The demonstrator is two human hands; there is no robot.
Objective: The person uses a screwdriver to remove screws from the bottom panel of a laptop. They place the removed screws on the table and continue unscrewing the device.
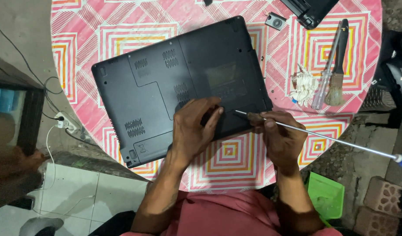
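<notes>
— What's he got on the table point(78, 57)?

— A black laptop point(179, 83), flipped belly-up and lying skewed on the round top with the pink-and-orange square-pattern cloth. Its near corner hangs just over the table's edge, toward him.

— And his hands?

— The left hand point(194, 129) lies on the laptop's near edge, fingers curled and pressing on the casing by a dark recess. It isn't gripping any tool; whether something small is pinched under the fingertips, I can't tell. The right hand point(279, 135) sits just beside it, at the laptop's near right corner, closed around a long screwdriver point(323, 136).

— Long how?

— Thin metal shaft, blue handle way out to the right past the table edge. He's holding it by the shaft close to the tip, not by the handle. The tip points left and touches the laptop's underside right between the two hands.

— Anything else lying about?

— Over to the right on the cloth, a brush point(339, 65) with a dark handle, a clear-handled screwdriver point(325, 74) next to it, and a crumpled white rag point(302, 85). Another black device point(308, 11) pokes in at the far edge, with a small grey part point(275, 21) near it. Down by his right side, a green tray point(325, 194) on the floor.
</notes>
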